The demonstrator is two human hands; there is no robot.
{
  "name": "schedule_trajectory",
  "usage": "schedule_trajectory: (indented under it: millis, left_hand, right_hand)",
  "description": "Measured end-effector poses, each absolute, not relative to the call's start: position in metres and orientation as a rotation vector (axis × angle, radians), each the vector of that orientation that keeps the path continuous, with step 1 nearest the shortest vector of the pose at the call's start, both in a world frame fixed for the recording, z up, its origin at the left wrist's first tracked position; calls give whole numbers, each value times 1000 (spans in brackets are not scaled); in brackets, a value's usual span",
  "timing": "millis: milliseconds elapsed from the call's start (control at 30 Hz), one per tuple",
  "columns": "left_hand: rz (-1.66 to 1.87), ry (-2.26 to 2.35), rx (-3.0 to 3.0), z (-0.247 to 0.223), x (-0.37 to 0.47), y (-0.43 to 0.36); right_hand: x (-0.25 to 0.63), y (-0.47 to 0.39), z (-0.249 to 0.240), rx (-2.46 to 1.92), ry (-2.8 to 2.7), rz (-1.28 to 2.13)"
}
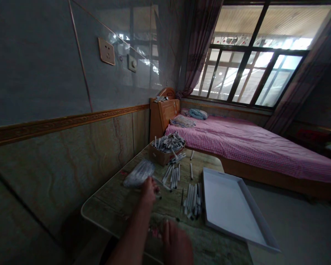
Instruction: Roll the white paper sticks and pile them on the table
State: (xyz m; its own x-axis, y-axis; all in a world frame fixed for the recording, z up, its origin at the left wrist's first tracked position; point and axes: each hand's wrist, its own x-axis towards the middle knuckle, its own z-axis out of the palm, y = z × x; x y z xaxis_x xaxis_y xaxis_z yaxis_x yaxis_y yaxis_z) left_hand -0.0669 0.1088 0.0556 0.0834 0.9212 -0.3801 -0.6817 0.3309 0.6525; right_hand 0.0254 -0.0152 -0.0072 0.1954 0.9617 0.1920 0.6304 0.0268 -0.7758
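My left hand is closed at the near edge of a clear plastic bag. Pale pens lie right beside its fingers, and whether one is in its grip is not clear. Lower down, my right hand is smeared by motion above the table's near part, its fingers hard to make out. A cardboard box heaped with white, dark-ended pens stands at the table's far end. Loose pens lie in front of it, and a row of pens lies beside the white tray.
The marbled table stands along a tiled wall. The shallow tray reaches past the table's right edge. Behind are a bed with a pink checked cover, a wooden headboard and a window.
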Motion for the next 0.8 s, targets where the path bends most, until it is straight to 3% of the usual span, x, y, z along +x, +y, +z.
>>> schedule_trajectory:
  millis: [167,400,800]
  left_hand:
    - [1311,816,298,68,-88,111]
    - [1220,800,228,48,-60,70]
    - [1135,897,412,6,-34,67]
  right_hand:
    - [56,-26,-3,-1702,-1626,481]
    - [102,-25,-3,-1919,-1649,181]
    - [140,-40,-19,-1672,-1200,482]
